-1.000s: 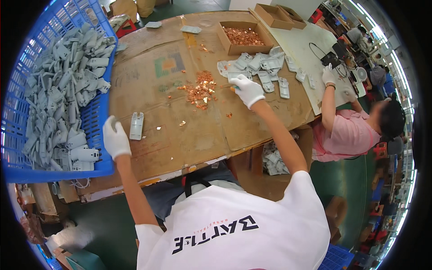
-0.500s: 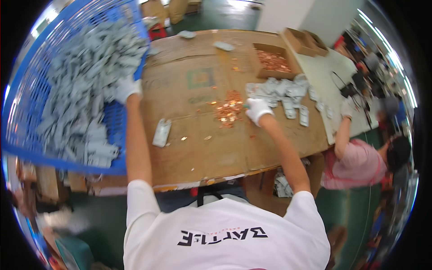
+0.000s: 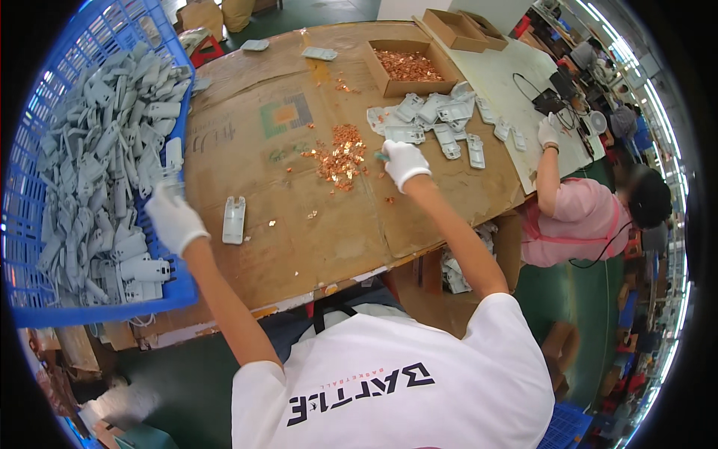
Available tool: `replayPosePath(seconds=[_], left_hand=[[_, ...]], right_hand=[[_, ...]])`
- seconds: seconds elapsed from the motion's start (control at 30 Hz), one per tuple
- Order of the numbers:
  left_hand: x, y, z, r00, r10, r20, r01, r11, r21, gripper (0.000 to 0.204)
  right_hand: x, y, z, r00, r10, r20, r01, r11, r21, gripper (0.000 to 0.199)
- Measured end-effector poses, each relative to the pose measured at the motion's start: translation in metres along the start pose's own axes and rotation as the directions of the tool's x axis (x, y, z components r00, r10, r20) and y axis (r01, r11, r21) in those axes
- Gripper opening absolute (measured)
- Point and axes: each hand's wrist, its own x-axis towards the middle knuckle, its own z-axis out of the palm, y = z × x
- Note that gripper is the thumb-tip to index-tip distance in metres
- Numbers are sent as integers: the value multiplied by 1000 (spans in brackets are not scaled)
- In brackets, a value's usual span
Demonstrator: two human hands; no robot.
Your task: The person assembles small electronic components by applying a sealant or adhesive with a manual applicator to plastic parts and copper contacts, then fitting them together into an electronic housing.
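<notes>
My left hand (image 3: 176,218), in a white glove, is at the right side of a blue plastic basket (image 3: 123,308) heaped with grey plastic casings (image 3: 97,161). Its fingers close on one casing (image 3: 171,179), slightly blurred. My right hand (image 3: 406,162), also gloved, pinches a small teal object (image 3: 381,156) whose kind I cannot make out. Just left of it lies a loose pile of small copper-coloured metal pieces (image 3: 344,159). A single casing (image 3: 234,220) rests on the cardboard between my hands, its hollow side up. Several more casings (image 3: 447,140) lie beyond my right hand.
Cardboard (image 3: 329,239) covers the table. A box of copper pieces (image 3: 410,66) stands at the far right, with other cardboard boxes (image 3: 464,30) behind it. Two casings (image 3: 320,54) lie near the far edge. At right a co-worker in pink (image 3: 572,213) reaches over a pale tabletop.
My left hand has drawn back toward me along the basket's side, a casing at its fingers. My right hand stays beside the copper pile. The whole view has shifted.
</notes>
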Motion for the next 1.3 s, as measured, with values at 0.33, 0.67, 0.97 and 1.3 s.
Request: replayPosePath(seconds=[0.33,0.67,0.97,1.3], left_hand=[[-36,-7,9,956,-49,288,34,998,57,24],[-40,-6,-6,981,-143,131,184,894,-407,49],[-134,40,-35,346,365,864,937,-175,-302,25],[-204,65,-80,497,392,774,771,211,-601,70]], right_hand=[[-21,21,-19,997,77,7,-73,910,408,19],[15,13,-5,986,74,151,-95,986,137,18],[40,-8,2,947,-89,310,129,985,-111,24],[11,-23,-13,969,-3,246,79,950,-301,23]])
